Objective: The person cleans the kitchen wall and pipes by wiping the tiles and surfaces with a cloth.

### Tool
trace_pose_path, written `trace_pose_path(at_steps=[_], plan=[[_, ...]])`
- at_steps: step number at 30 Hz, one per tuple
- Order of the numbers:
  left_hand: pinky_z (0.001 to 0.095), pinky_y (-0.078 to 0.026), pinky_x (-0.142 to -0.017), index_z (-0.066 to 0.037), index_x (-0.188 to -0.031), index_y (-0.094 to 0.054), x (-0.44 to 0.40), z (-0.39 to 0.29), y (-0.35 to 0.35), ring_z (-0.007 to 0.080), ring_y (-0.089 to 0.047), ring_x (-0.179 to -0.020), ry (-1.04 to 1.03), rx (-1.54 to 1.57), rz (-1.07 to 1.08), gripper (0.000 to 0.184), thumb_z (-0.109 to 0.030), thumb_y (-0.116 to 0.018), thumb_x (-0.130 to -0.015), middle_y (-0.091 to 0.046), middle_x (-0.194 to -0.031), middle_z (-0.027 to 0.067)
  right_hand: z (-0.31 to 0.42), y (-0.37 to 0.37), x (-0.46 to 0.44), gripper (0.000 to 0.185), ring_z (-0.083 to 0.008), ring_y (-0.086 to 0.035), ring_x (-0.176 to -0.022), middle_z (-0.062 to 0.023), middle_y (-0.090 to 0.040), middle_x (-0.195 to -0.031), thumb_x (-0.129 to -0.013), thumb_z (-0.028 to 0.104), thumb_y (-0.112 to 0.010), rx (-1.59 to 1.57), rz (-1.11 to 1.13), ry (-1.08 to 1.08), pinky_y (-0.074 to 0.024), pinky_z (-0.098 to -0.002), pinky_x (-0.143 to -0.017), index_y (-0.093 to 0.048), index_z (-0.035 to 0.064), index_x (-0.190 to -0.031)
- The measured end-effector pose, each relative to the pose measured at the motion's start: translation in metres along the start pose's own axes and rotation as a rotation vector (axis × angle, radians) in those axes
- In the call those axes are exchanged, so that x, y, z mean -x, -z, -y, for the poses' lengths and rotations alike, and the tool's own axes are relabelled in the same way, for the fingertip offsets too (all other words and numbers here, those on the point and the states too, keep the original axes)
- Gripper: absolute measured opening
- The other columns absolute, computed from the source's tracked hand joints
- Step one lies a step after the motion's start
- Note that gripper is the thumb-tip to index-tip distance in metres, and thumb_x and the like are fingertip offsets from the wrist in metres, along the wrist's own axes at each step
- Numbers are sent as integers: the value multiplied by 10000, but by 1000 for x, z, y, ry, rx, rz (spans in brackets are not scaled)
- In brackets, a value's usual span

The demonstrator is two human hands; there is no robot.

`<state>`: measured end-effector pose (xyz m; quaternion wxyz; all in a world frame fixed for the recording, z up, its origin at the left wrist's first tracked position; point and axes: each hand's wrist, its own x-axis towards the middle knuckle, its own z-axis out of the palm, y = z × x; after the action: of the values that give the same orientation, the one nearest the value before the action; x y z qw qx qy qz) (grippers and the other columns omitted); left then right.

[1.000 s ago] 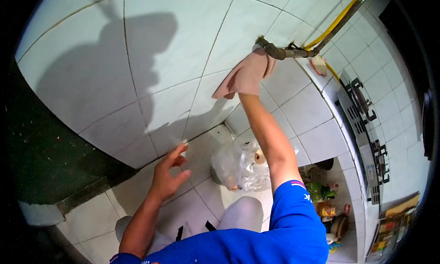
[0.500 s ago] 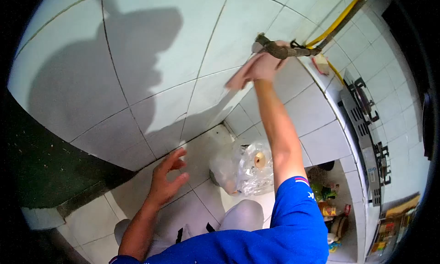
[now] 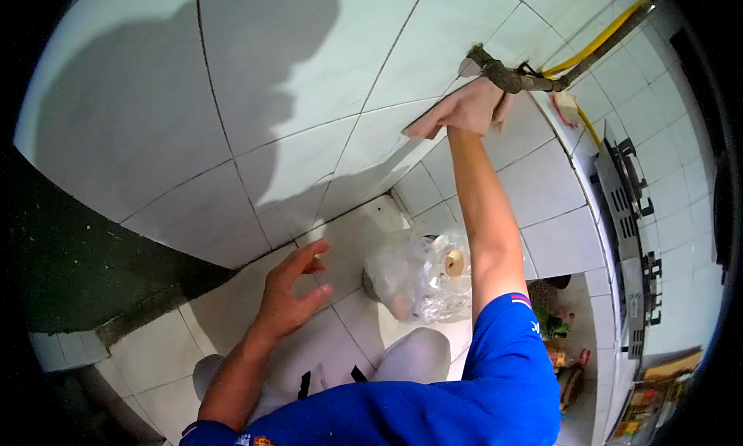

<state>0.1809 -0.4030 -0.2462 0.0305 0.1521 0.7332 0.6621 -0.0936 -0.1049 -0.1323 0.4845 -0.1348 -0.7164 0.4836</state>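
Open room lay along the smooth white tiled wall (image 3: 309,97) to the left of the right hand (image 3: 474,118), while a bent, rust-brown metal pipe (image 3: 512,78) jutted out just above that hand and bounded the space there. The white edge of the tiled counter (image 3: 565,138) ran down on the right, and a crumpled clear plastic bag (image 3: 414,279) sat on the pale tiled floor (image 3: 151,353), beside the right forearm in view. The soft pink cloth (image 3: 460,111) was beside the wall, under the pipe, its long axis slanting, with one flat corner pointing down and left and the other end hanging toward the counter. It covered the right hand from the wrist onward and hid the fingers, so how tightly they gripped could not be told. The bare left hand (image 3: 290,297) held nothing, thumb and fingers parted wide, above the floor near the wall's foot
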Motion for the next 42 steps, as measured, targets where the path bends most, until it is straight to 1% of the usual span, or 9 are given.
trace_pose_path(at_steps=[2, 4, 6, 10, 18, 26, 31, 35, 42], plan=[[369, -504, -970, -134, -1416, -503, -4, -2, 4, 208, -649, -1063, 19, -35, 4, 676, -7, -698, -781, -610, -1338, 90, -3, 5, 13, 215, -155, -486, -1028, -62, -470, -1050, -990, 146, -469, -132, 68, -208, -414, -280, -869, -472, 23, -1167], [366, -501, -974, -129, -1413, -507, -6, 1, 3, 205, -647, -1063, 34, -76, 23, 667, -12, -696, -784, -608, -1339, 90, -11, 4, 38, 204, -156, -488, -1004, -63, -475, -1032, -986, 143, -472, -64, 135, -160, -416, -283, -849, -479, 22, -1149], [366, -501, -972, -124, -1407, -513, -9, 10, -1, 202, -645, -1063, 74, 113, -47, 661, -13, -694, -782, -606, -1343, 86, -15, -1, 52, 192, -156, -491, -981, -64, -481, -1015, -981, 140, -475, 19, 156, -14, -418, -286, -830, -486, 20, -1130], [369, -503, -967, -126, -1418, -502, -5, 9, -3, 203, -644, -1062, 58, 133, -13, 677, -3, -690, -779, -607, -1341, 88, -19, 1, 39, 170, -157, -495, -934, -65, -492, -979, -972, 134, -481, 66, 54, 159, -422, -292, -791, -499, 17, -1094], [402, -488, -1001, -100, -1437, -469, -10, 10, 0, 236, -638, -1099, 20, 52, -28, 676, -39, -640, -785, -592, -1358, 106, -14, 14, 42, 135, -159, -504, -840, -68, -515, -909, -953, 123, -492, -38, 72, -99, -430, -305, -713, -526, 11, -1020], [399, -469, -1026, -81, -1449, -454, -12, 17, -8, 223, -620, -1121, 115, 215, 8, 696, -22, -643, -782, -586, -1364, 116, 15, 1, 182, 118, -161, -513, -746, -71, -538, -838, -934, 111, -504, 17, 415, 95, -438, -317, -635, -553, 4, -947], [372, -493, -974, -90, -1415, -503, -9, 16, -7, 208, -640, -1058, 72, 151, -18, 643, -18, -675, -800, -612, -1321, 107, 8, 4, 131, 120, -162, -519, -687, -72, -552, -794, -922, 103, -511, 46, 277, 182, -442, -325, -587, -569, 1, -901], [399, -490, -997, -85, -1402, -514, -6, 8, 0, 223, -643, -1084, 91, 46, 12, 664, -21, -644, -754, -611, -1331, 90, 0, 15, 61, 129, -163, -523, -641, -74, -563, -758, -912, 97, -517, 87, 165, 32, -446, -331, -548, -583, -3, -864], [395, -489, -994, -86, -1362, -555, -9, 5, 4, 211, -654, -1063, 93, 6, 18, 620, -41, -657, -752, -624, -1316, 78, 33, 32, 64, 150, -178, -501, -514, -84, -565, -660, -887, 82, -524, 171, 326, -393, -418, -360, -434, -593, -2, -783]])
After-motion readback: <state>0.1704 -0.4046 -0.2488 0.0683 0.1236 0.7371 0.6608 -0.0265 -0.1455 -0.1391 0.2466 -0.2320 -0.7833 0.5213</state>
